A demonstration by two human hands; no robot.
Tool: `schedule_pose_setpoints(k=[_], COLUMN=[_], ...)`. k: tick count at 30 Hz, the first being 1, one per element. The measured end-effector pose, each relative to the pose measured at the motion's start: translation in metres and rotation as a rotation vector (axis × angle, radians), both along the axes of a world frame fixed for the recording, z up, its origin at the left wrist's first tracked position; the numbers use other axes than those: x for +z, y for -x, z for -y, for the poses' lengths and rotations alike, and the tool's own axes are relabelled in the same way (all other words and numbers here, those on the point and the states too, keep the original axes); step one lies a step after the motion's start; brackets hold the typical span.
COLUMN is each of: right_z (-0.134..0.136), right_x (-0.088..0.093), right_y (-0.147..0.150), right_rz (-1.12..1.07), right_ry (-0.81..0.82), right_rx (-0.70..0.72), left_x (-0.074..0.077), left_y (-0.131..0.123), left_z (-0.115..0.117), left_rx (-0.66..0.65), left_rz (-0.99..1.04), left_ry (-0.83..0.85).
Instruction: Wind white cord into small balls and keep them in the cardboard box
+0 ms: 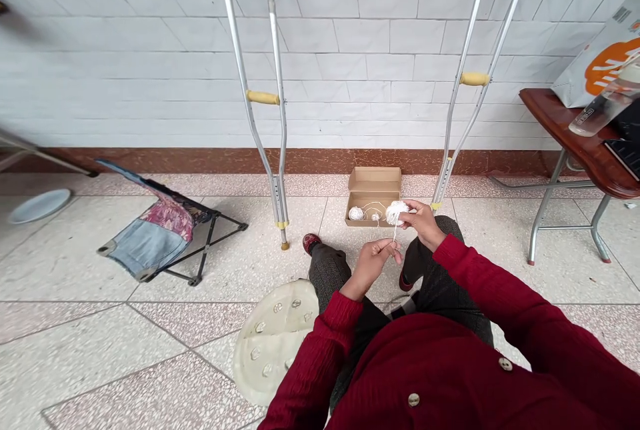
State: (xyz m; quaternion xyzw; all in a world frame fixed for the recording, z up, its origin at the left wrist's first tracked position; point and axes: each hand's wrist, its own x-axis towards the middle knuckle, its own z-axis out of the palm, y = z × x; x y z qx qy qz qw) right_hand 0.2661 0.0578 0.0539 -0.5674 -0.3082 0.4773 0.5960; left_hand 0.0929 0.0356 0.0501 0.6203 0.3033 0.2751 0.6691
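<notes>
Free gap from right hand (423, 223) to cardboard box (374, 180), between aluminium crutch (263, 97) and second crutch (474, 79).

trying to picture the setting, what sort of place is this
Probably a plain indoor room or corridor, perhaps a home or care setting: aluminium crutches stand before a white tiled wall above a speckled terrazzo floor.

My right hand (423, 223) covers part of the white yarn ball (396, 212), the thin yarn strand (395, 231) is hard to follow, and the left crutch (233, 23) runs off the top edge.
</notes>
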Motion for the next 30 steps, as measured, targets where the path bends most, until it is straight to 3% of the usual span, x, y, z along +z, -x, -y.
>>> schedule_pose_setpoints(k=[3,7,14,16,19,22,26,28,30], right_z=[0.003,0.006,-0.005,-0.008,-0.01,-0.004,0.017,0.03,0.042], right_x=[0.011,0.016,-0.006,-0.009,-0.003,0.015,0.039,0.044,0.043], right_y=[0.002,-0.006,-0.025,-0.028,-0.031,-0.029,-0.017,-0.011,-0.007], right_rz=[-0.175,-0.158,0.04,0.027,-0.007,-0.133,-0.298,-0.306,-0.256], right_ry=[-0.017,-0.019,0.027,0.057,0.054,0.034,0.077,0.12,0.187], right_rx=[0.056,0.122,-0.103,-0.161,-0.19,-0.033,0.367,0.538,0.663], left_x=[0.004,0.017,0.05,0.05,0.038,0.016,-0.015,-0.02,-0.016], left_y=[0.003,0.012,0.023,0.025,0.032,0.039,0.04,0.038,0.034], left_z=[0.0,0.0,0.008,0.013,0.019,0.018,0.003,-0.01,-0.024], left_rx=[-0.057,-0.094,-0.159,-0.18,-0.168,-0.138,-0.121,-0.127,-0.123], left_rz=[0.059,0.084,0.134,0.125,0.108,0.032,-0.12,-0.217,-0.346], left_ry=[0.055,0.098,0.139,0.153,0.168,0.142,0.08,-0.01,-0.168])
